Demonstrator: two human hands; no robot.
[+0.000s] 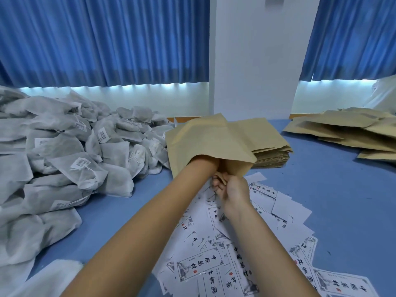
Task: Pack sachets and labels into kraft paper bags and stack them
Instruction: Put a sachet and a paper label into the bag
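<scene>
The left hand is hidden inside the paper bag (205, 142). The pile of sachets (64, 151) runs off the left edge. Their tags (81, 162) are too small to read.

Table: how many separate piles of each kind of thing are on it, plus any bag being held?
Sachet piles: 1
Label piles: 1
Paper bag piles: 2
Bag held by the right hand: 1
Total: 5

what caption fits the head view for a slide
Right hand pinches the mouth of a kraft paper bag, left forearm reaching inside, sachets and labels nearby.
</scene>
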